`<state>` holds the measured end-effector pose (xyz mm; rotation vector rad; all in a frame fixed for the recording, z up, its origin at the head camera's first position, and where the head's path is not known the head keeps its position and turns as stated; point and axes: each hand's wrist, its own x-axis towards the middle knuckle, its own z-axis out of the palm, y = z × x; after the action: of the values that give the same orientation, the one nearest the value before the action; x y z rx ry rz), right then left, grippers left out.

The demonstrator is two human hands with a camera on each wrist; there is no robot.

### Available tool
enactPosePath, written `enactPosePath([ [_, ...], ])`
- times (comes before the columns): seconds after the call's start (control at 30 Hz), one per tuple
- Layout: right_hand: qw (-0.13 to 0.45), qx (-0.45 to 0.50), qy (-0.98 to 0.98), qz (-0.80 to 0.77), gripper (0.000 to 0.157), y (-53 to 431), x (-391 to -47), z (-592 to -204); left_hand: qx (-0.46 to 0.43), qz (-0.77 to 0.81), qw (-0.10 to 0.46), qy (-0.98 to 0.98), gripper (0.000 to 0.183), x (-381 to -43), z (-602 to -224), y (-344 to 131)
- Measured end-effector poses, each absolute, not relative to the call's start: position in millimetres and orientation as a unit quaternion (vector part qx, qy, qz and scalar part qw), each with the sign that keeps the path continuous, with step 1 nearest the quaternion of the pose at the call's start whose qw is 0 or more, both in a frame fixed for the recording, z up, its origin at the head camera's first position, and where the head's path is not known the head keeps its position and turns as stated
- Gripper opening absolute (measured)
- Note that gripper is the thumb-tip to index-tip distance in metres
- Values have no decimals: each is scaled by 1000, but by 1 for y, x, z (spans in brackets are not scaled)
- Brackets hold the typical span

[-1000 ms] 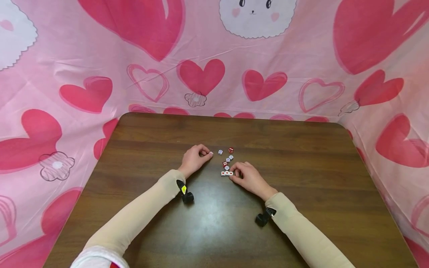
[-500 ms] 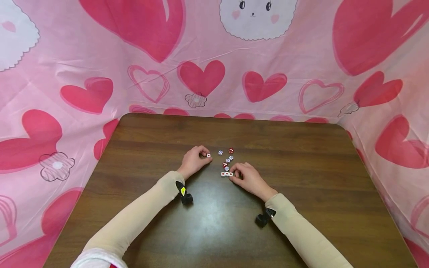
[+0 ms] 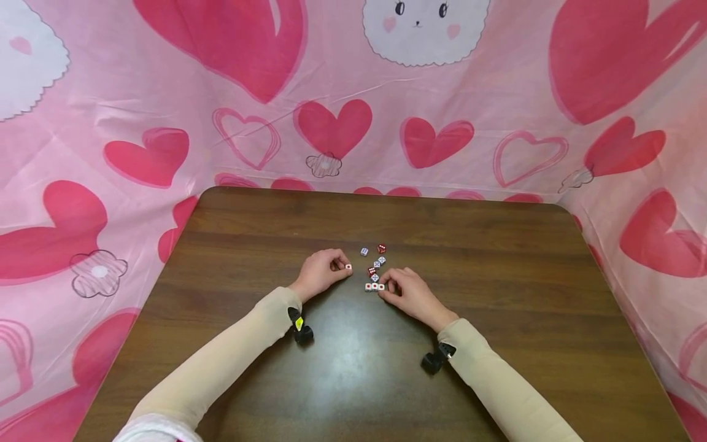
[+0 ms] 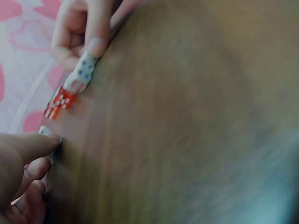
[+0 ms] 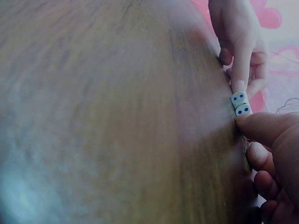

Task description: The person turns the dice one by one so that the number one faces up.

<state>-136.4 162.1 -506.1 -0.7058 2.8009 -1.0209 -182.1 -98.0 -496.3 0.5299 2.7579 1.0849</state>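
My left hand pinches a white die with a red dot on top, between thumb and fingertips. In the left wrist view, most of this die is hidden by the thumb. To its right stands a short row of white dice, red dots facing up. My right hand pinches the die at the row's right end with thumb and forefinger. The right wrist view shows two white dice with blue dots on their near sides, the thumb right at the closer one.
Behind the row lie loose dice: a red die, a white die and two more white dice. Farther back are another white die and a red die. The brown table meets a pink heart-patterned cloth.
My left hand has drawn nearer to me with its die, from beside the back white die to just left of the row. My right hand stays at the row's right end.
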Motion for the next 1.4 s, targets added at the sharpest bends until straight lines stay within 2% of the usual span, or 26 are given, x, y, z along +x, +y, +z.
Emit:
enactPosePath([
  [0.23,32,-236,913,-332,16,162,-136,-507,231,315,70,918,12,-165,-497,-91],
  [0.47,21,-246,915,-320,17,163,-136,-507,249,318,53,913,14,-155,-502,-85],
  [0.7,19,-247,916,-317,16,162,-136,-507,243,341,32,907,15,-149,-505,-82],
  [1.4,24,-235,916,-326,16,160,-136,-504,230,337,23,913,17,-146,-508,-79],
])
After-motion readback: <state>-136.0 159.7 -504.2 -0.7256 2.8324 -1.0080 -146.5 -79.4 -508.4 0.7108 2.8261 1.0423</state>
